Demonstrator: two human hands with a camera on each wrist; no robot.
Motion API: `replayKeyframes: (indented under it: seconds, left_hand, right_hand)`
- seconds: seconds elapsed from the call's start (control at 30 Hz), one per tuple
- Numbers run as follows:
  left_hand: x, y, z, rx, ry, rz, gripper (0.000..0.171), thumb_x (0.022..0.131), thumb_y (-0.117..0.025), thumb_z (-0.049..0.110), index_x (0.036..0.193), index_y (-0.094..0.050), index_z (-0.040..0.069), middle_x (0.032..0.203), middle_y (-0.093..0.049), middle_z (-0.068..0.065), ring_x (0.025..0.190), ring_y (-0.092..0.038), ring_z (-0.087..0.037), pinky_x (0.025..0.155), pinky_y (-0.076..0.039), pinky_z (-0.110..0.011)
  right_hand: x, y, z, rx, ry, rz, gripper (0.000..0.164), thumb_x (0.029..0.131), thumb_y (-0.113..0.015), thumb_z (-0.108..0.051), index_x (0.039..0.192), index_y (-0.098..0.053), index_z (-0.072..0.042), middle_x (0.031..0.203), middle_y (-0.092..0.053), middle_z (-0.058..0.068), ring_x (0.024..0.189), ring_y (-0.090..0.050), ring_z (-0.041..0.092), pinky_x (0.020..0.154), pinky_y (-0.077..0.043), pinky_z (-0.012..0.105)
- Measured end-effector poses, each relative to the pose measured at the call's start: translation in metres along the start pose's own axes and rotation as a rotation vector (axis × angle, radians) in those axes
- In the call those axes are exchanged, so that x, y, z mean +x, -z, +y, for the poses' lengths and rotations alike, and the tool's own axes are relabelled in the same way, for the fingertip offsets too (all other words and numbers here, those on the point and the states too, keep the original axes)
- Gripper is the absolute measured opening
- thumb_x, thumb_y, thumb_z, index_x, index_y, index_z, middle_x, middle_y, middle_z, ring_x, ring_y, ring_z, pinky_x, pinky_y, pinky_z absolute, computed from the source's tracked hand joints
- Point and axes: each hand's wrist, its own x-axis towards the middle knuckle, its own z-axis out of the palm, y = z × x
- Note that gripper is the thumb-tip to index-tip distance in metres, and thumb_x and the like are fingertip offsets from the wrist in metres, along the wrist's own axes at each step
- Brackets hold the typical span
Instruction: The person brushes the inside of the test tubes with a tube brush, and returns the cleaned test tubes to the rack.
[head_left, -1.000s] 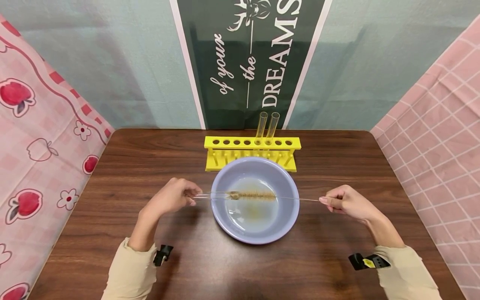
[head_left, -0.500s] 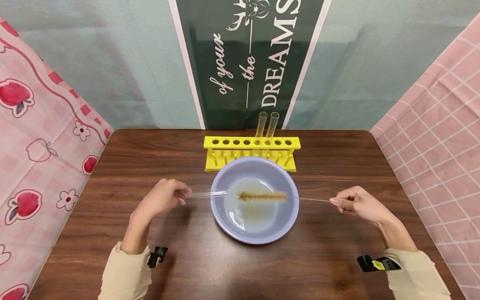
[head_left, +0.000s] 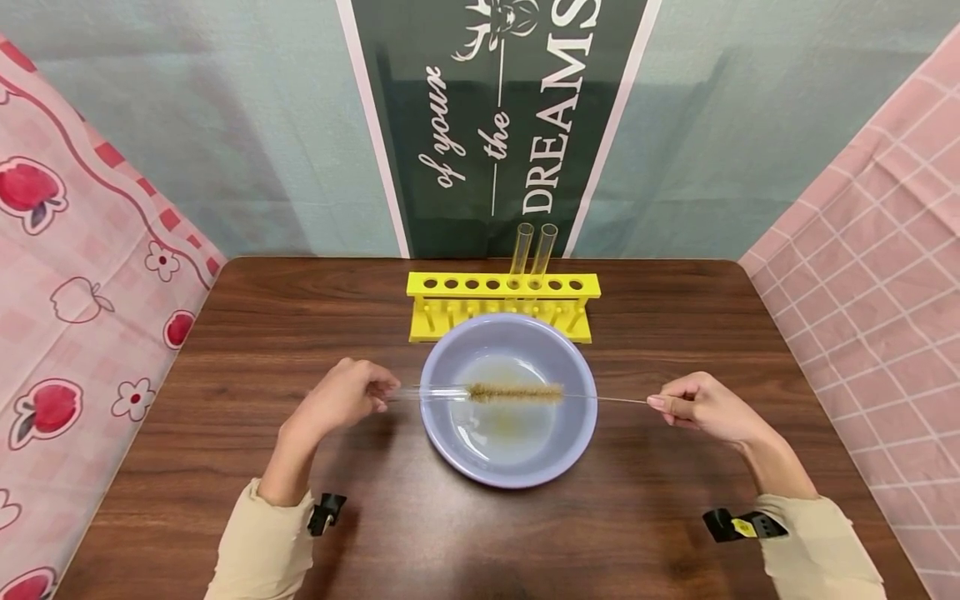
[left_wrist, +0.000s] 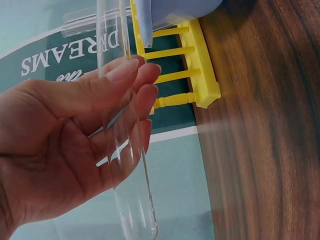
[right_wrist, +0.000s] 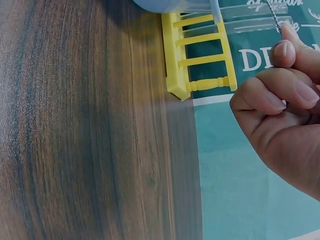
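Note:
My left hand [head_left: 345,396] grips a clear glass test tube [head_left: 447,393] between thumb and fingers, its mouth pointing right over the basin. In the left wrist view the tube's rounded closed end [left_wrist: 137,220] sticks out past the fingers. My right hand [head_left: 697,404] pinches the thin wire handle of a test tube brush [head_left: 517,392] between thumb and index finger. Twisted wire [right_wrist: 274,15] shows at those fingertips in the right wrist view. The brush lies level above the basin, its tan bristles pointing left, with their tip right at the tube's mouth.
Below the tube and brush stands a lavender basin [head_left: 442,446] holding cloudy, yellowish water. Behind it is a yellow test tube rack [head_left: 420,286] with two upright test tubes [head_left: 545,250]. Patterned cloths hang at the back and both sides of the wooden table [head_left: 660,533].
Both hands drew apart, pulling the brush tip out of the tube and leaving a gap between them. Now they have moved inward again, bringing the bristle tip to the tube's mouth.

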Motion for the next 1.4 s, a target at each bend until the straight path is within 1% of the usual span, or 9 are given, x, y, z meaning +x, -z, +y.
replayKeyframes:
  seconds: [0.17,0.4,0.63,0.87,1.0,1.13,1.23,1.4]
  left_hand:
    - [-0.0011,-0.0002,0.0006,0.015,0.000,0.021,0.024,0.069,-0.065,-0.014,0.091,-0.069,-0.004,0.077,-0.066,-0.007,0.073,-0.063,-0.017,0.068,-0.051,-0.033]
    - [-0.0004,0.0003,0.0036,0.043,-0.011,0.028,0.024,0.070,-0.065,-0.013,0.092,-0.069,-0.004,0.077,-0.067,-0.006,0.073,-0.063,-0.016,0.069,-0.051,-0.035]
    - [0.0016,-0.0008,0.0038,0.093,-0.021,0.042,0.025,0.070,-0.062,-0.013,0.090,-0.070,-0.001,0.072,-0.066,-0.003,0.068,-0.061,-0.013,0.066,-0.050,-0.035]
    - [0.0027,-0.0032,0.0050,0.135,-0.011,0.064,0.026,0.071,-0.059,-0.014,0.089,-0.070,-0.001,0.070,-0.065,-0.002,0.067,-0.060,-0.012,0.064,-0.050,-0.034]
    - [0.0024,-0.0042,0.0064,0.151,-0.005,0.078,0.026,0.070,-0.058,-0.014,0.087,-0.070,0.002,0.067,-0.062,0.001,0.064,-0.057,-0.010,0.062,-0.048,-0.033]
    - [0.0023,-0.0056,0.0076,0.166,-0.002,0.095,0.026,0.069,-0.058,-0.014,0.084,-0.070,0.004,0.065,-0.059,0.003,0.061,-0.052,-0.009,0.058,-0.045,-0.030]
    - [0.0018,-0.0057,0.0077,0.151,-0.017,0.091,0.027,0.069,-0.057,-0.015,0.085,-0.071,0.003,0.065,-0.060,0.003,0.062,-0.053,-0.009,0.058,-0.045,-0.030]
    - [0.0011,-0.0051,0.0074,0.119,-0.039,0.068,0.031,0.069,-0.057,-0.016,0.089,-0.071,0.001,0.067,-0.062,0.002,0.064,-0.057,-0.009,0.059,-0.046,-0.029]
  right_hand:
    - [0.0018,-0.0020,-0.0005,-0.006,0.016,-0.022,0.031,0.090,-0.050,0.002,0.059,-0.049,-0.001,0.051,-0.026,0.010,0.042,-0.018,0.010,0.033,-0.017,0.030]
    - [0.0016,-0.0005,-0.0014,-0.009,0.046,-0.043,0.030,0.089,-0.050,0.005,0.059,-0.047,0.000,0.051,-0.026,0.010,0.041,-0.018,0.014,0.034,-0.018,0.029]
    - [0.0025,0.0035,-0.0022,-0.014,0.089,-0.069,0.032,0.088,-0.050,0.008,0.059,-0.047,-0.004,0.051,-0.024,0.009,0.041,-0.016,0.019,0.033,-0.017,0.028]
    - [0.0016,0.0045,-0.0026,0.022,0.119,-0.091,0.030,0.088,-0.048,0.010,0.060,-0.047,-0.002,0.052,-0.024,0.009,0.042,-0.014,0.019,0.033,-0.016,0.028]
    - [0.0015,0.0040,-0.0016,0.018,0.139,-0.103,0.032,0.087,-0.048,0.011,0.060,-0.049,-0.006,0.052,-0.023,0.008,0.041,-0.015,0.020,0.033,-0.016,0.026]
    - [0.0006,0.0039,0.0006,0.022,0.161,-0.119,0.032,0.087,-0.047,0.012,0.061,-0.049,-0.006,0.052,-0.025,0.008,0.040,-0.016,0.020,0.033,-0.017,0.025]
    - [0.0004,0.0042,0.0026,0.029,0.157,-0.116,0.032,0.087,-0.046,0.012,0.061,-0.049,-0.005,0.052,-0.025,0.009,0.040,-0.016,0.020,0.033,-0.017,0.026]
    - [0.0004,0.0045,0.0032,0.044,0.114,-0.099,0.031,0.088,-0.047,0.011,0.061,-0.049,-0.003,0.053,-0.026,0.010,0.042,-0.014,0.019,0.033,-0.016,0.029]
